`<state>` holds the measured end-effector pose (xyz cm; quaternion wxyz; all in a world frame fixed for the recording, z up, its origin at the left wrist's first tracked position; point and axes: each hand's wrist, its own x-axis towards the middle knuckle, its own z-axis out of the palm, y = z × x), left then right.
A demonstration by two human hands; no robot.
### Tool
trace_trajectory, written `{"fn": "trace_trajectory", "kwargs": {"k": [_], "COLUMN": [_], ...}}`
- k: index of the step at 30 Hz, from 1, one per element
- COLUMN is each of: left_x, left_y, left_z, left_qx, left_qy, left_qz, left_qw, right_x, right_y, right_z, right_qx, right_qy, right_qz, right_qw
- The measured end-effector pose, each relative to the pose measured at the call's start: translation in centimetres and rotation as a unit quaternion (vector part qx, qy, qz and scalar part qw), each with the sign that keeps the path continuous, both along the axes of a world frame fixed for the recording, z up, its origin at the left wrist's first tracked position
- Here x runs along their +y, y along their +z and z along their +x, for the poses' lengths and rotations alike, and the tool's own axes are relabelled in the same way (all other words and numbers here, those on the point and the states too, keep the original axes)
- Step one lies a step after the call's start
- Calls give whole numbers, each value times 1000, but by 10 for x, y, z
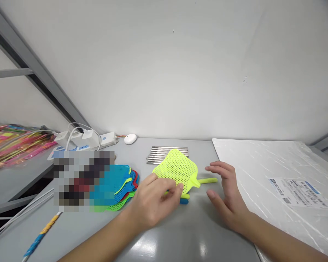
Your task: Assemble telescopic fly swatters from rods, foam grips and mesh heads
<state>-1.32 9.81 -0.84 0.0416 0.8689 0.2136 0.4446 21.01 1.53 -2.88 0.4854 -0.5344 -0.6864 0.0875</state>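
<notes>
A yellow-green fly swatter head [177, 167] with a short handle pointing right lies in front of me. My left hand [158, 198] pinches the near edge of this swatter between thumb and fingers. To the right, my right hand [225, 194] is held with thumb and fingers apart, nothing between them, close to the handle's end. Left of my left hand is a pile of fly swatters [123, 182] in blue, red and green; yellow-green and blue handle ends stick out below the yellow-green head. Behind it lies a row of thin metal rods [166, 149], partly covered by it.
A wrapped white board with a label [297, 193] covers the right side of the table. At the back left are a power strip with chargers [90, 140] and a white round device [130, 139]. Colourful packets [19, 142] lie far left. A pixelated patch hides part of the left.
</notes>
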Motion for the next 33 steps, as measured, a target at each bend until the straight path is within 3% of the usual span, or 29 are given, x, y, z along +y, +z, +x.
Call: {"fn": "trace_trajectory", "kwargs": {"k": [4, 8, 12, 14, 16, 18, 21, 23, 25, 28, 33], "left_x": [-13, -17, -5, -2, -4, -11, -28, -39, -45, -47, -22], "left_y": [-2, -4, -3, 0, 3, 7, 12, 12, 10, 4, 1], "left_z": [3, 8, 9, 8, 9, 10, 13, 15, 17, 20, 18], "left_qx": [36, 101, 24, -49, -136, -179, -112, -45, -26, -97, -266], "left_qy": [-58, -116, -145, -166, -169, -176, -225, -242, -249, -225, -26], "left_qz": [20, -32, -69, -125, -278, -460, -637, -687, -685, -653, -603], "left_qw": [997, 988, 987, 977, 936, 852, 729, 683, 684, 717, 752], "right_x": [-5, -6, -4, -5, -7, -11, -16, -17, -15, -9, 6], "right_y": [-3, -5, -5, -5, -7, -9, -10, -9, -6, -2, -7], "right_z": [-4, -11, -15, -14, -12, -8, -5, -5, -6, -5, 5], "right_qx": [139, 228, 280, 272, 222, 142, 49, 13, -17, -23, -70], "right_qy": [103, 82, 53, 39, 11, -15, -4, 32, 71, 96, -27], "right_qz": [-43, -83, -67, -40, 10, 61, 91, 62, 13, -31, -108], "right_qw": [984, 967, 956, 961, 975, 988, 995, 997, 997, 995, 991]}}
